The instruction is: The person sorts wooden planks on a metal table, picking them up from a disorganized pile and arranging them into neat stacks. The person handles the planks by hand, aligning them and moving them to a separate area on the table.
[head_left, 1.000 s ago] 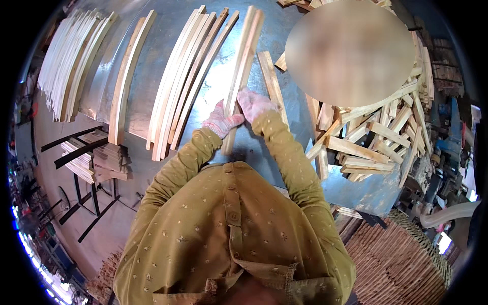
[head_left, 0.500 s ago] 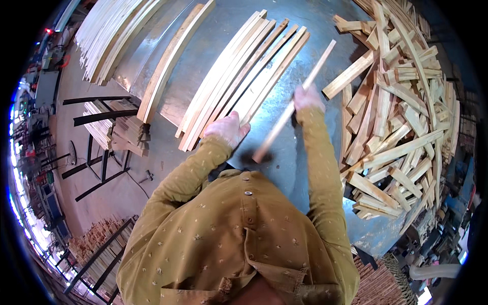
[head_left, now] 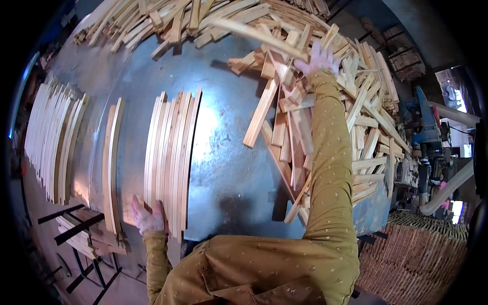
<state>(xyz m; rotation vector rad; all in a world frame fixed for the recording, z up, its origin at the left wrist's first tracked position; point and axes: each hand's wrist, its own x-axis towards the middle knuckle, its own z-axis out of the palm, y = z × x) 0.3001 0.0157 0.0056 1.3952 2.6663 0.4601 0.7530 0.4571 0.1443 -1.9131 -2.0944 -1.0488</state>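
Note:
A row of long pale wooden strips lies side by side on the metal table. My left hand is at the near end of this row's left edge, fingers apart and closed on nothing. Far out at the right, my right hand reaches over a heap of loose wooden pieces, its fingers spread. A motion-blurred wooden strip lies or moves just left of its fingertips; whether they touch cannot be told.
Two strips lie left of the row, and a larger bundle of strips farther left. More wood pieces cover the table's far side. Stacked wood stands at the lower right, and a black metal frame at the lower left.
My view has turned right. My right hand has swung from the table out over the heap and opened, letting go of the strip it held. The strips in the row now lie closer together.

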